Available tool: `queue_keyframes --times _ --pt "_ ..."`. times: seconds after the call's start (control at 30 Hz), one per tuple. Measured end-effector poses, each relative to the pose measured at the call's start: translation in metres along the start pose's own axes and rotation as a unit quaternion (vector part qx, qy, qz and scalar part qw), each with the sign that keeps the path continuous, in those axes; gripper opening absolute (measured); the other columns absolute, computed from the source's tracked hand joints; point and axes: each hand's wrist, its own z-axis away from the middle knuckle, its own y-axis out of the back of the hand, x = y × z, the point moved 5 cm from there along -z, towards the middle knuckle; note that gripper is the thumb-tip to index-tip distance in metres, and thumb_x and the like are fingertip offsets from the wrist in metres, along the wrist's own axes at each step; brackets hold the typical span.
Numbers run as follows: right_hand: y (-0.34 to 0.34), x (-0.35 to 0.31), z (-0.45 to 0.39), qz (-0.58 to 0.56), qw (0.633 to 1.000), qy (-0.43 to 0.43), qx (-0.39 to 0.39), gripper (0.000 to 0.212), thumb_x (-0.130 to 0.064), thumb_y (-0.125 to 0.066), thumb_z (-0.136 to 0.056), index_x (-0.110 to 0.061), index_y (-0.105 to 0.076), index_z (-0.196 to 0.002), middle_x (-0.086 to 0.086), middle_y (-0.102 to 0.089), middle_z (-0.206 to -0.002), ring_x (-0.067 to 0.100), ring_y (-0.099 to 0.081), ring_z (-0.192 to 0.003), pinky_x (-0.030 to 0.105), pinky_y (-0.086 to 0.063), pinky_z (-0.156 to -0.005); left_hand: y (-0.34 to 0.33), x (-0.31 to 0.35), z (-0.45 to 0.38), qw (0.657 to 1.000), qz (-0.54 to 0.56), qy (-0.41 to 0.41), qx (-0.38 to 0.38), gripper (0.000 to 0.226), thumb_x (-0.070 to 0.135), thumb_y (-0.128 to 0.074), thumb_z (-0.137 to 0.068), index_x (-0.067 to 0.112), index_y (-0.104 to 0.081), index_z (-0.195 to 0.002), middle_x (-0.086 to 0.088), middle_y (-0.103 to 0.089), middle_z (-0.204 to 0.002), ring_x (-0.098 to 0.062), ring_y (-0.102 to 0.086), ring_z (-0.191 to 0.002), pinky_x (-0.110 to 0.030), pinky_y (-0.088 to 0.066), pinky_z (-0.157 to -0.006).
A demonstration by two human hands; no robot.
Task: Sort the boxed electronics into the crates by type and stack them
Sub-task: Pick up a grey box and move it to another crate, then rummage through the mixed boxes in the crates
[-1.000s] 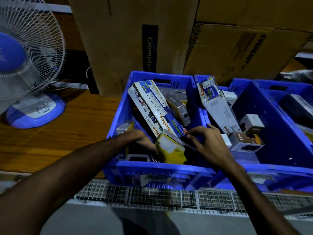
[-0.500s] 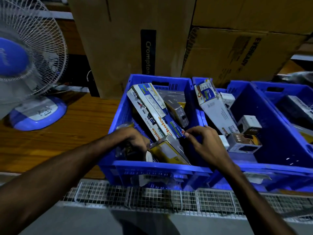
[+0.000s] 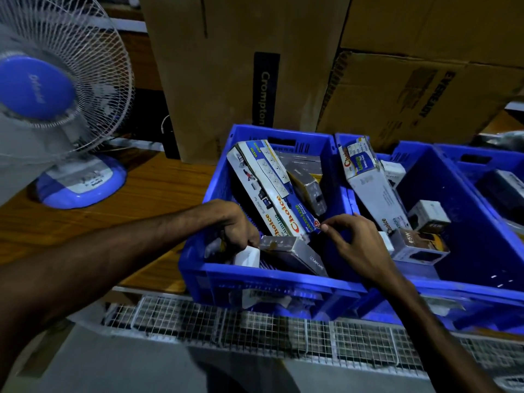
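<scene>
Both hands reach into the left blue crate point(image 3: 249, 282). My left hand point(image 3: 235, 225) curls its fingers round the end of a grey boxed item point(image 3: 295, 252) lying at the crate's front. My right hand point(image 3: 354, 239) pinches the lower corner of the long white-and-blue extension-board boxes point(image 3: 272, 188), which lean against the crate's back. More grey boxes point(image 3: 309, 185) stand behind them. The middle blue crate point(image 3: 467, 285) holds another long extension-board box point(image 3: 374, 185) and small adapter boxes point(image 3: 419, 245).
A white-and-blue table fan point(image 3: 56, 109) stands on the wooden table point(image 3: 158, 188) at left. Large cardboard cartons point(image 3: 255, 66) rise right behind the crates. A third blue crate point(image 3: 493, 171) sits at far right. A wire rack point(image 3: 255, 324) runs along the front edge.
The yellow-faced box at the crate's front has turned over, and its grey side now shows under my left hand. My right hand has risen from that box to the corner of the long boxes.
</scene>
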Motion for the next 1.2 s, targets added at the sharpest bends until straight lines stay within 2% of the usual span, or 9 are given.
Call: queue_keyframes --times 0.3,0.37,0.43,0.57,0.7,0.83,0.9,1.07,1.2 --pt "0.004 -0.002 0.0 -0.031 0.999 -0.019 0.016 0.011 -0.029 -0.072 -0.096 -0.021 -0.08 -0.096 -0.012 -0.078 -0.095 0.007 -0.069 -0.091 0.037 -0.055 -0.086 0.033 0.007 0.052 0.989 0.036 -0.071 0.123 0.042 0.013 -0.092 -0.073 0.017 -0.066 -0.106 0.004 -0.069 -0.095 -0.015 -0.064 -0.082 -0.034 -0.06 -0.071" --pt "0.004 -0.002 -0.001 -0.04 0.999 -0.025 0.015 0.011 -0.029 -0.071 -0.097 -0.021 -0.08 -0.096 -0.013 -0.077 -0.095 0.006 -0.07 -0.091 0.037 -0.055 -0.086 0.046 0.0 0.072 0.979 0.064 -0.083 0.172 0.05 0.014 -0.095 -0.068 0.021 -0.065 -0.107 0.007 -0.067 -0.098 -0.011 -0.063 -0.086 -0.018 -0.052 -0.064" --pt "0.006 -0.002 -0.001 -0.06 0.997 -0.033 0.025 0.01 -0.028 -0.07 -0.097 -0.022 -0.079 -0.095 -0.014 -0.077 -0.093 0.001 -0.069 -0.09 0.035 -0.055 -0.086 0.056 -0.009 0.092 0.96 0.108 -0.107 0.234 0.057 0.015 -0.097 -0.065 0.024 -0.065 -0.112 0.008 -0.067 -0.105 -0.012 -0.064 -0.096 -0.021 -0.052 -0.073" --pt "0.007 0.001 0.001 -0.122 0.991 -0.052 0.033 0.012 -0.032 -0.068 -0.099 -0.025 -0.077 -0.101 -0.017 -0.076 -0.096 -0.003 -0.069 -0.094 0.03 -0.056 -0.087 0.06 -0.026 0.116 0.874 0.28 -0.165 0.36 0.058 0.0 -0.094 -0.067 0.012 -0.068 -0.117 0.003 -0.073 -0.106 -0.001 -0.067 -0.094 -0.021 -0.055 -0.079" --pt "0.01 -0.004 0.001 -0.203 0.977 -0.065 0.017 0.03 -0.04 -0.075 -0.092 -0.026 -0.073 -0.118 -0.01 -0.076 -0.097 0.006 -0.07 -0.096 0.04 -0.057 -0.093 0.052 -0.033 0.117 0.744 0.469 -0.238 0.412 0.058 -0.004 -0.091 -0.069 0.005 -0.067 -0.121 -0.012 -0.074 -0.12 -0.02 -0.069 -0.114 -0.037 -0.057 -0.1" --pt "0.015 -0.015 -0.002 -0.239 0.97 -0.03 -0.037 0.078 -0.063 -0.082 -0.075 -0.041 -0.053 -0.144 -0.011 -0.068 -0.116 0.01 -0.065 -0.113 0.031 -0.051 -0.102 0.039 -0.011 0.1 0.617 0.633 -0.279 0.374 0.073 -0.002 -0.088 -0.071 -0.005 -0.054 -0.135 -0.016 -0.072 -0.123 -0.023 -0.072 -0.107 -0.027 -0.062 -0.082" --pt "0.022 -0.018 -0.003 -0.275 0.96 -0.031 -0.042 0.086 -0.053 -0.086 -0.074 -0.044 -0.045 -0.15 -0.008 -0.063 -0.127 0.009 -0.064 -0.115 0.025 -0.051 -0.099 0.033 0.008 0.088 0.573 0.695 -0.303 0.311 0.091 0.008 -0.096 -0.063 -0.006 -0.05 -0.139 -0.02 -0.07 -0.121 -0.023 -0.075 -0.095 -0.029 -0.064 -0.073" --pt "0.043 -0.02 -0.001 -0.367 0.929 -0.047 -0.022 0.062 -0.03 -0.089 -0.077 -0.035 -0.061 -0.132 0.013 -0.067 -0.121 0.027 -0.069 -0.107 0.039 -0.061 -0.091 0.036 0.047 0.068 0.534 0.728 -0.352 0.247 0.096 0.014 -0.1 -0.059 -0.002 -0.052 -0.14 -0.026 -0.067 -0.129 -0.032 -0.072 -0.106 -0.038 -0.063 -0.086" --pt "0.081 0.01 0.002 -0.336 0.94 -0.061 0.011 0.053 -0.019 -0.089 -0.079 -0.02 -0.064 -0.125 0.022 -0.066 -0.112 0.017 -0.07 -0.091 0.023 -0.058 -0.08 0.038 0.06 0.056 0.572 0.701 -0.318 0.282 0.096 0.02 -0.104 -0.051 0.005 -0.058 -0.133 -0.024 -0.068 -0.126 -0.035 -0.073 -0.103 -0.039 -0.064 -0.087"
